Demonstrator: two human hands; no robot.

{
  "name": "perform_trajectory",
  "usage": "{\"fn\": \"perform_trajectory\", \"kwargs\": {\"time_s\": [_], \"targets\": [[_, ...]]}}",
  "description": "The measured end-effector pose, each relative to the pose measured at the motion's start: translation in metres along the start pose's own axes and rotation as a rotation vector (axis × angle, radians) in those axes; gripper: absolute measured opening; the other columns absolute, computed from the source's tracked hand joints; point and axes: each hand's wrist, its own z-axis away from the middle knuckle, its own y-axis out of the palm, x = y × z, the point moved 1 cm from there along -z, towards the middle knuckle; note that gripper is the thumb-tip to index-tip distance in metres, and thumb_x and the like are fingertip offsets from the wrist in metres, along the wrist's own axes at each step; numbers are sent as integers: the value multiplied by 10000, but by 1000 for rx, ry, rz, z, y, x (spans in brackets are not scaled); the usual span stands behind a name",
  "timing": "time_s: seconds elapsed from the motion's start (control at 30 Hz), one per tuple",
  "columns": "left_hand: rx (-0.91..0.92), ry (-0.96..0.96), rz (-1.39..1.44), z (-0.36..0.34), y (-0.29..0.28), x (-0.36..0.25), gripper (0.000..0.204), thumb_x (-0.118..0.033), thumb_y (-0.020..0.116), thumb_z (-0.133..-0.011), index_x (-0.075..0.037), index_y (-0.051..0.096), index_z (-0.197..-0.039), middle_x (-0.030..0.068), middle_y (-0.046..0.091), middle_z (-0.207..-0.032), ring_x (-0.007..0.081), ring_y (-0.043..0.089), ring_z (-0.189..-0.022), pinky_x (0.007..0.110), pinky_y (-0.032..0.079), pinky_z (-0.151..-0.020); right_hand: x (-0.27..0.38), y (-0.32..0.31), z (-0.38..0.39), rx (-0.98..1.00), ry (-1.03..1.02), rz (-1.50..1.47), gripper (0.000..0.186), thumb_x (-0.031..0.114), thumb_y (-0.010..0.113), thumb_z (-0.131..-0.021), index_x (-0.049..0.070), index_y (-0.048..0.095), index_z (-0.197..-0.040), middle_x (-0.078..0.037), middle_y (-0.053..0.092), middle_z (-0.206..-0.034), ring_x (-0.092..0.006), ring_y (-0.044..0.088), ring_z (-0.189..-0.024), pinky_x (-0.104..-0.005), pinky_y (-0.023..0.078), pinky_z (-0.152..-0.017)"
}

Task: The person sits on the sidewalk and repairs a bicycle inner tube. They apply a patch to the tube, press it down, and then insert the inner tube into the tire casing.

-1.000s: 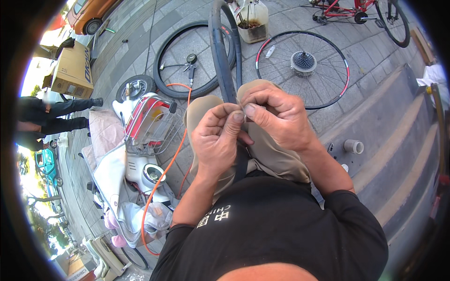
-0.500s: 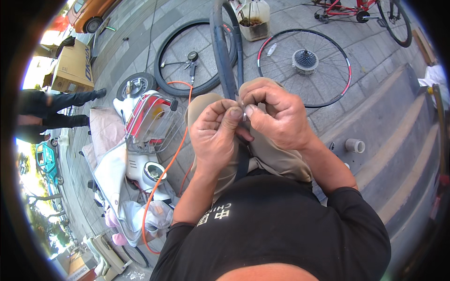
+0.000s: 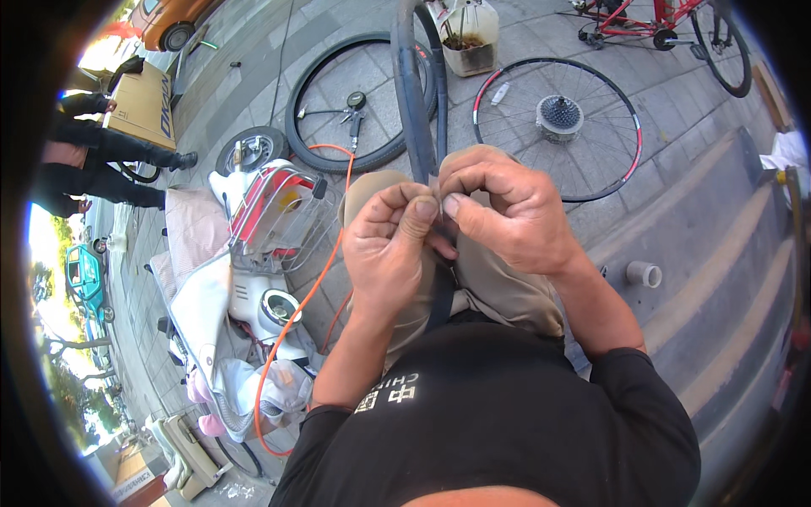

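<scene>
Left hand (image 3: 389, 232) and right hand (image 3: 511, 211) still pinch a tiny pale scrap (image 3: 434, 181); tube (image 3: 411, 101) just beyond; seemingly little progress!

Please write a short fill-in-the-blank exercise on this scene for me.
1. The left hand and right hand, wearing no ____, are near the black tube.
2. The long hose is ____ in colour.
3. The spoked wheel lies to the ____ of the large black tyre.
4. The bicycle at upper right has a ____ frame.

Missing words: gloves; orange; right; red.
</scene>
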Motion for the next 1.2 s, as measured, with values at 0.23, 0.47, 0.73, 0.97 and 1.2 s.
{"fn": "perform_trajectory", "kwargs": {"time_s": [0.23,0.47,0.73,0.97,1.2], "targets": [[-46,82,-115,1,-2,1,186,-64,691,-1064,79,659,-1179,129,755,-1051,145,731,-811,264,630,-627,4,4,3,-27,-44,39,123,42,743,-935,-42,772,-1020,-86,758,-1070,-153,709,-962,-303,564,-851],[-108,241,-259,3,2,4,196,-33,693,-1056,87,658,-1206,150,766,-1130,124,732,-860,244,625,-682,8,12,1,-82,56,111,138,64,760,-915,-36,775,-1010,-51,719,-946,-107,658,-832,-272,533,-730],[-114,261,-326,6,3,5,190,-4,684,-1054,94,656,-1214,152,769,-1119,115,726,-857,245,616,-691,22,13,-1,-69,209,182,183,95,768,-890,-50,754,-1001,-25,678,-857,-71,616,-757,-262,506,-659],[-75,196,-245,2,1,2,180,2,687,-1049,85,655,-1206,150,768,-1096,125,730,-858,250,617,-687,24,12,-5,-51,296,8,178,62,741,-929,-78,735,-1038,-37,713,-825,-70,658,-711,-248,515,-620],[-19,333,-325,-2,-14,2,198,-10,691,-1048,69,641,-1222,159,743,-1186,142,739,-935,260,642,-717,20,10,-14,43,-75,231,213,19,749,-933,-1,766,-1144,-75,747,-967,-143,718,-826,-293,552,-691]]}}
